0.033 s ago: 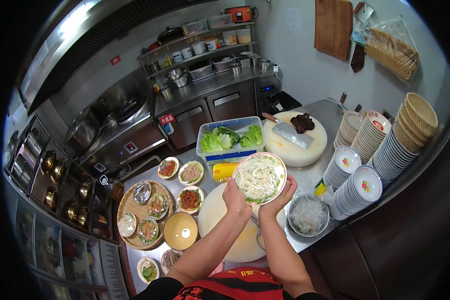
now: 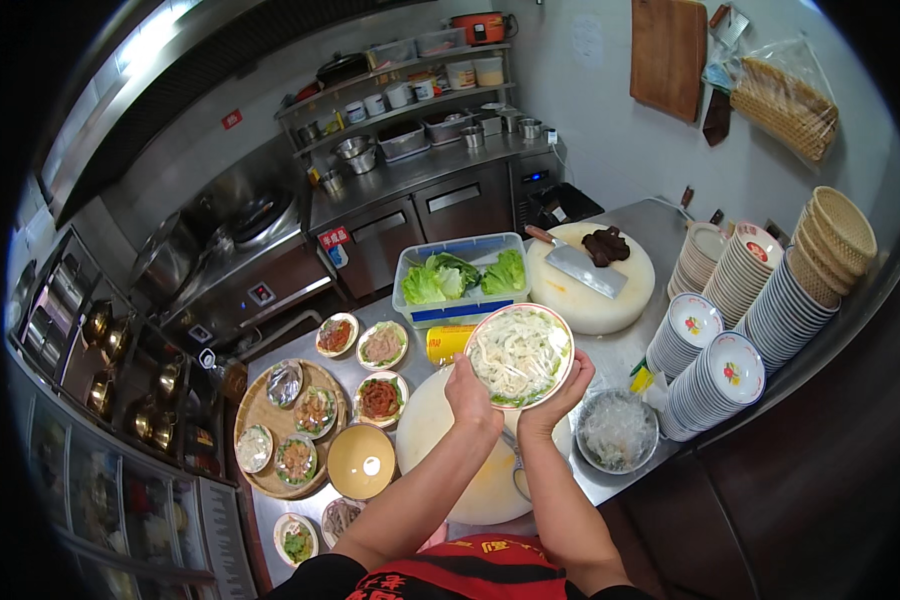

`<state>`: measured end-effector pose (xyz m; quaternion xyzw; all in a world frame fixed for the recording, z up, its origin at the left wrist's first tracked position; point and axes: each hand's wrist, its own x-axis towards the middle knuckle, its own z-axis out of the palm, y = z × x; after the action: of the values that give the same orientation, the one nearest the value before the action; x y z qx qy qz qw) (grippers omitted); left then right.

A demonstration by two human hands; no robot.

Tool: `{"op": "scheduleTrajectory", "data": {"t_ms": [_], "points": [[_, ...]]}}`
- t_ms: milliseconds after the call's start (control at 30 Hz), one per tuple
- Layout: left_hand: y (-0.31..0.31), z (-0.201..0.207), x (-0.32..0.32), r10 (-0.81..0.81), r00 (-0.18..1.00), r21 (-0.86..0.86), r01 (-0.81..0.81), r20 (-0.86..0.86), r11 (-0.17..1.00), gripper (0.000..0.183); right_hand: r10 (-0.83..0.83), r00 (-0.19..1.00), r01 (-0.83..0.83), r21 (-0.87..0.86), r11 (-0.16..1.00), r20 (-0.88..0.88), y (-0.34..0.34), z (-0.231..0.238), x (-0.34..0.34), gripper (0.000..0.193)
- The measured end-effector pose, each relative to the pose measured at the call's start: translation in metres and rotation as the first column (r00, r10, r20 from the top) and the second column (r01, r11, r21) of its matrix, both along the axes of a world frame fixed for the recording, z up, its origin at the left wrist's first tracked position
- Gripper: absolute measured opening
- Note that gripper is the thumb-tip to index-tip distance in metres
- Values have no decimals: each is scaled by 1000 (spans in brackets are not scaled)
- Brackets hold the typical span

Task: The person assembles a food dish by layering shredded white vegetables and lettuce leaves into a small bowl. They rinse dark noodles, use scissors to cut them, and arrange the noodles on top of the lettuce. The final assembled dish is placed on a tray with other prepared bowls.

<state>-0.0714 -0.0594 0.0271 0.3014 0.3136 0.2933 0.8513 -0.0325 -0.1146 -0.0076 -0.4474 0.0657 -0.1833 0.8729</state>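
A round plate of whitish strips on green leaves is held up over the near cutting board, tilted toward me. My left hand grips its left rim, fingers mostly hidden beneath. On the right rim, my right hand is closed round the edge. Below my wrists, a metal handle, seemingly of scissors, lies partly hidden on the board. Just behind my left hand rests a yellow tube. A plate of reddish-brown food stands left of that hand.
A clear tub of lettuce sits behind the plate. Farther right, a cleaver lies on another round board beside dark pieces. Stacked bowls and a metal bowl of plastic film stand right; a woven tray and tan bowl left.
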Motion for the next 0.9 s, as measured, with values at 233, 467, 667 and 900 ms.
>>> {"op": "scheduleTrajectory", "data": {"t_ms": [233, 467, 667, 900], "points": [[25, -16, 2, 67, 998, 58, -67, 6, 996, 41, 415, 885, -422, 11, 906, -210, -38, -9, 8, 43], [26, -25, -6, -161, 986, 203, 167, -47, 965, 57, 544, 823, -517, 180, 837, -166, -37, -25, 21, 59], [51, -16, -13, -262, 964, 547, 238, -36, 802, 69, 604, 764, -509, 363, 781, -228, -44, -5, 9, 57], [28, -7, -3, -240, 928, 280, 159, 286, 947, 62, 516, 824, -409, 383, 828, -234, -13, 20, -15, 52]]}}
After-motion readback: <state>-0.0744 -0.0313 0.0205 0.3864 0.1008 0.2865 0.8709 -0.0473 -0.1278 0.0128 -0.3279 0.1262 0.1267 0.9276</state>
